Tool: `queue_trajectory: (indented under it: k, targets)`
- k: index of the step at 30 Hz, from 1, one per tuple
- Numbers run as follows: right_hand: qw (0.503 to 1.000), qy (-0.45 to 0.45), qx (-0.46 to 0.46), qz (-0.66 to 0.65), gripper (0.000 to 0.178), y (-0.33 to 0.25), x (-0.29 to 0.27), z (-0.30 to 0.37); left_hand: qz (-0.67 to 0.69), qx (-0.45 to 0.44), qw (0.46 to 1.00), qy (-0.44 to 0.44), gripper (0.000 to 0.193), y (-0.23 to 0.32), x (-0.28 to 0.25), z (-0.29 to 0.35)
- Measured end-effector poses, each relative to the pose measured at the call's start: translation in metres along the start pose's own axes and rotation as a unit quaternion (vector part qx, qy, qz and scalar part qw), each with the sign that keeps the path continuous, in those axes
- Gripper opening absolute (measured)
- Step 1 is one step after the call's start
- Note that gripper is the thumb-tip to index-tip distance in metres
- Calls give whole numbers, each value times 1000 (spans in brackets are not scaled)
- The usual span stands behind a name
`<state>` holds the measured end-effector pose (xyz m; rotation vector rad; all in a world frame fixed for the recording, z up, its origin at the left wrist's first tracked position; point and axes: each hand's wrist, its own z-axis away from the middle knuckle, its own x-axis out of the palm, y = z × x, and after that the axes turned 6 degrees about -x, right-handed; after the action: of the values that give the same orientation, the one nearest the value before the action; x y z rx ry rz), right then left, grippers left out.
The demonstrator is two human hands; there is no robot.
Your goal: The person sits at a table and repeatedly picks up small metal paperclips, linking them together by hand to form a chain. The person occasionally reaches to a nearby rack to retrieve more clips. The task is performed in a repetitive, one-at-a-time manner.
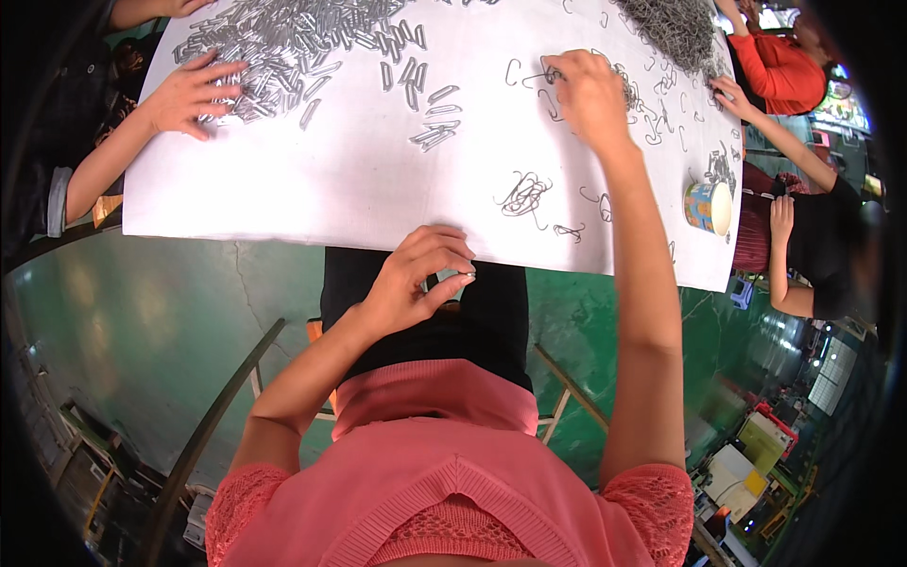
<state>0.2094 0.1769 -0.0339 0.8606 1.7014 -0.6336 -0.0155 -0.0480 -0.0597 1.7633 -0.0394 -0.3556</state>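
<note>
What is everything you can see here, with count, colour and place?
Table: one, white, across the top
Flat metal pieces: many, silver, heaped upper left
Wire hooks: many, dark grey, heaped upper right, others scattered
Wire tangle: one, grey, near the front edge
Cup: one, blue-patterned, right edge
Co-workers' hands: several, bare, left and right sides
Floor: one, green, below
Clutter: uncountable, mixed colours, lower right
Pink top: one, worn by the person
Left hand: one, bare, at the front edge
Right hand: one, bare, over scattered hooks
</note>
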Motion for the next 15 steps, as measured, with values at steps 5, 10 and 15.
queue_trajectory:
  k: [5, 10, 15]
  targets:
    - [1000, 12, -9, -12, 28, -51, 24, 7, 0, 7, 1000, 1, 13, 3, 0, 0]
    - [993, 22, -14, -117, 16, -73, 3, 27, 8, 9, 1000, 20, 13, 8, 1, 4]
    - [961, -89, 177, -191, 12, -81, 2, -3, -3, -7, 1000, 20, 13, 10, 5, 13]
